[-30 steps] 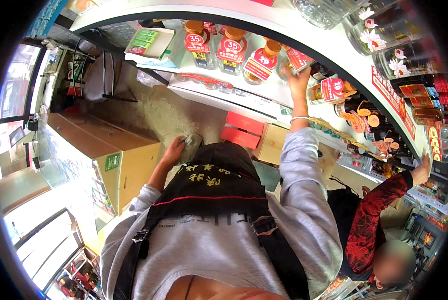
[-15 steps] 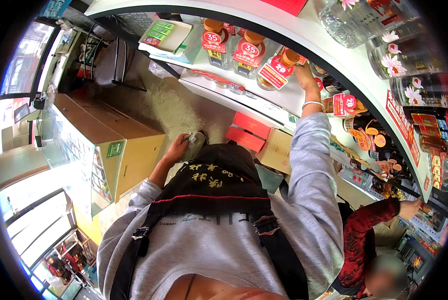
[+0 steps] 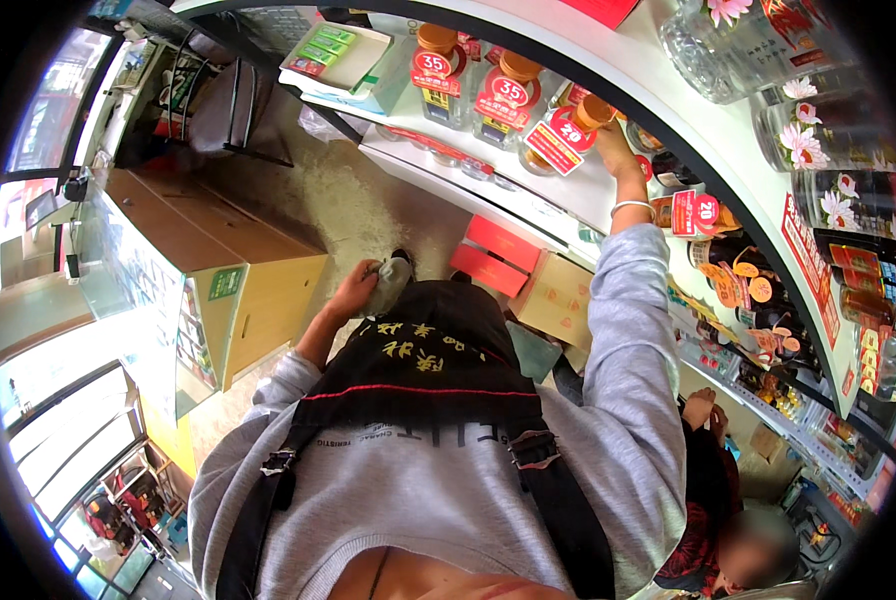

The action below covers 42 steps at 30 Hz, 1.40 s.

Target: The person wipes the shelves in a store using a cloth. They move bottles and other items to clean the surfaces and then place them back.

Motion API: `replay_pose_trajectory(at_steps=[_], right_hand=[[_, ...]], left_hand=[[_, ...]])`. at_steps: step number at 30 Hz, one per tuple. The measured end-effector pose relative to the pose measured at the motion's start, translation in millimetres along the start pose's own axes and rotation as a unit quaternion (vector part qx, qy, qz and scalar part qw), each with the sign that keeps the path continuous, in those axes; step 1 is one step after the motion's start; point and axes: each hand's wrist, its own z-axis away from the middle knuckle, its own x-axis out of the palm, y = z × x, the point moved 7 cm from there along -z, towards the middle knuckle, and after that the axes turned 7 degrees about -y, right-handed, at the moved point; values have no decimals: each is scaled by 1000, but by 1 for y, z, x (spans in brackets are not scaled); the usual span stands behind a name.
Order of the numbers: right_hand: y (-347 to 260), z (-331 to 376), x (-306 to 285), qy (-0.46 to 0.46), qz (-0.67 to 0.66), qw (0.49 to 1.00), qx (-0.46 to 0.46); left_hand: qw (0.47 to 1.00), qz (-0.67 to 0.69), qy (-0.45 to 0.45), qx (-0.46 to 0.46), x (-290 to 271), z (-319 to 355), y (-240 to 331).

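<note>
My left hand (image 3: pixel 356 291) is closed round a bunched grey cloth (image 3: pixel 392 287), low beside my black apron (image 3: pixel 438 340). My right arm stretches up to the shelf, a bracelet at its wrist. There my right hand (image 3: pixel 619 152) is against the far right side of a clear bottle with an orange-brown cap (image 3: pixel 595 112) and a red-and-white price tag (image 3: pixel 558 142). Its fingertips are hidden behind the cap and neck, so whether they grip cannot be told. Two similar tagged bottles, one (image 3: pixel 442 90) farther left and another (image 3: pixel 508 100) nearer, stand in the same row.
A white box with green packets (image 3: pixel 328 50) sits at the shelf's left end. Large jars (image 3: pixel 748 45) line the upper shelf (image 3: pixel 608 50). Red boxes (image 3: pixel 493 255) and a carton (image 3: pixel 556 300) are below. A wooden-topped glass counter (image 3: pixel 208 225) stands left; another person (image 3: pixel 703 540) is at lower right.
The view has shifted slightly. My right hand stays by the tagged bottle, and my left keeps the cloth. The other person's arm has drawn back from the shelf, hands now close together.
</note>
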Motion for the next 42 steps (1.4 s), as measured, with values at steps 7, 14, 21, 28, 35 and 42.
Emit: replay_pose_trajectory(at_steps=[7,14,21,28,35,42], right_hand=[[-17,4,9,4,40,999,5],[-25,10,13,5,41,999,-13],[-21,7,15,0,0,1000,-16],[-18,3,14,16,28,999,-17],[-26,6,16,15,60,998,-10],[-33,8,26,-6,16,1000,-20]], left_hand=[[1000,8,3,-1,-2,-2,2],[1000,1,0,2,-6,-1,-7],[1000,-7,-3,7,-3,3,2],[1000,-14,-13,20,-1,1,2],[999,-27,-19,15,-1,-2,-1],[999,-33,-18,18,-2,-4,-4]])
